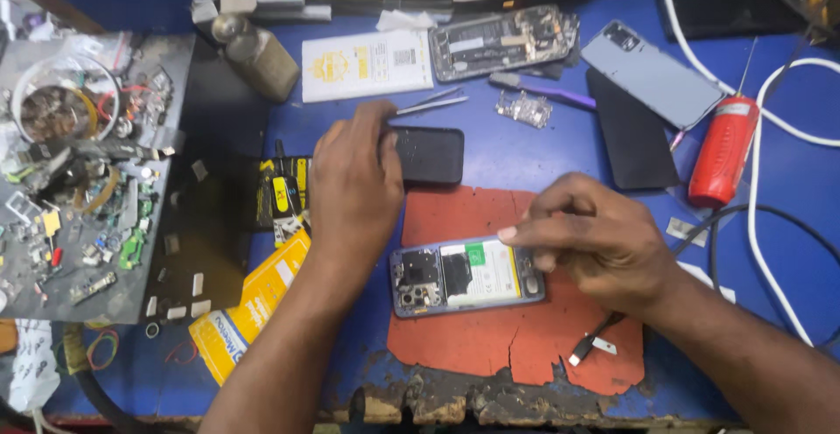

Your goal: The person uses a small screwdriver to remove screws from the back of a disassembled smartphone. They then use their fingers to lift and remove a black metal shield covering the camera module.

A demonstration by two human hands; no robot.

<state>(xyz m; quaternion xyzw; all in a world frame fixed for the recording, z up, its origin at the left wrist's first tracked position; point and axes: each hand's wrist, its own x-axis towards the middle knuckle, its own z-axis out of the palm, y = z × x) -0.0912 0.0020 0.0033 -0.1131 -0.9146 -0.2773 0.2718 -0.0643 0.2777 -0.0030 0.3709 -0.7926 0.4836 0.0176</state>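
Centre of the frame: opened phone (pixel 466 276), back off, lying flat on a cracked red mat (pixel 490 338); grey frame, white battery, dark camera block at its left end. Right hand (pixel 595 241) over the phone's right end, fingertips pinched together at the upper edge; whether anything sits between them, cannot tell. Left hand (pixel 354 185) just above and left, palm down, fingers closed over the left end of a black slab (pixel 429 156), rounded corners, matte and speckled.

Upper left: round clear tub (pixel 61 101) holding coiled wire and small metal scraps, resting on a grey tray (pixel 166 58) strewn with green circuit bits, screws and chips. Lower left: yellow packet (pixel 249 307), glossy, lying tilted beside the left forearm.

Top centre: white battery label card (pixel 367 65), tweezers (pixel 429 104) just below it, a second stripped phone (pixel 506 42) beside, insides bare. Upper right: grey-blue back cover (pixel 652 75), smooth, and a black rectangular sheet (pixel 632 141) under its lower corner. Right: red cylinder (pixel 723 151) with a thin metal tip, white cables (pixel 757 224) looping around it. All on a worn blue bench (pixel 525 163), edge chipped along the bottom.
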